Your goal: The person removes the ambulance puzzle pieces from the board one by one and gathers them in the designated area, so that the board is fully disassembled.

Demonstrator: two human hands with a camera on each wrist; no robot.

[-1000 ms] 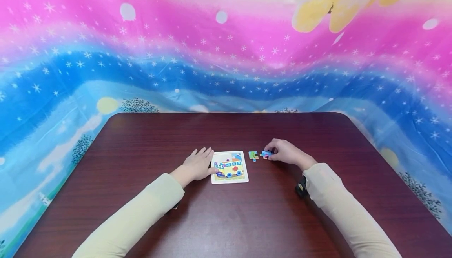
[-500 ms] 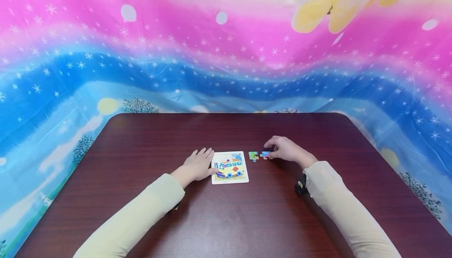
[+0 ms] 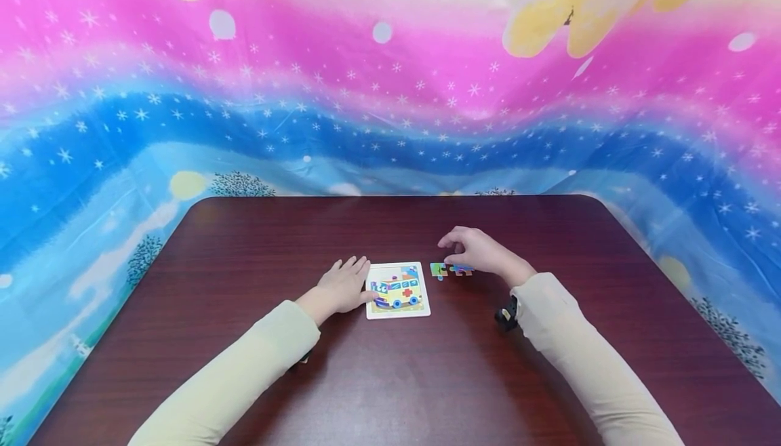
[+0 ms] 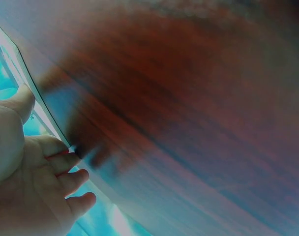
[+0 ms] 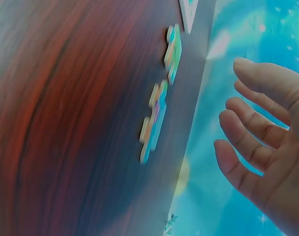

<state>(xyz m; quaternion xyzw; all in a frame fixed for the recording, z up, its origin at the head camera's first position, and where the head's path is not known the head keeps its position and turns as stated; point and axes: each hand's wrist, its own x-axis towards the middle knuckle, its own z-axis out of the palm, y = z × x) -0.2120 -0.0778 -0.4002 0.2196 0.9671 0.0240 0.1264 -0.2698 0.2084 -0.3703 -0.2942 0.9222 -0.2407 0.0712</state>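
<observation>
A square jigsaw board (image 3: 399, 313) with a pale frame lies on the table, showing a yellow ambulance with a red cross. Its upper left part is bare and pale. My left hand (image 3: 344, 285) rests at the board's left edge, fingers straight, thumb over the frame. Two loose jigsaw pieces lie to the right of the board: a green one (image 3: 436, 269) and a blue and pink one (image 3: 462, 270). Above them hovers my right hand (image 3: 482, 251), fingers loosely bent and holding nothing. In the right wrist view a gap shows between this hand (image 5: 267, 128) and both pieces.
The dark red-brown wooden table (image 3: 390, 378) has rounded far corners. Behind it hangs a colourful patterned cloth (image 3: 390, 107), which also runs down both sides. A black wrist device (image 3: 506, 314) sits under the right sleeve.
My right hand has let go of the blue and pink jigsaw piece, risen and moved left above the pieces. The left hand and the board have stayed put.
</observation>
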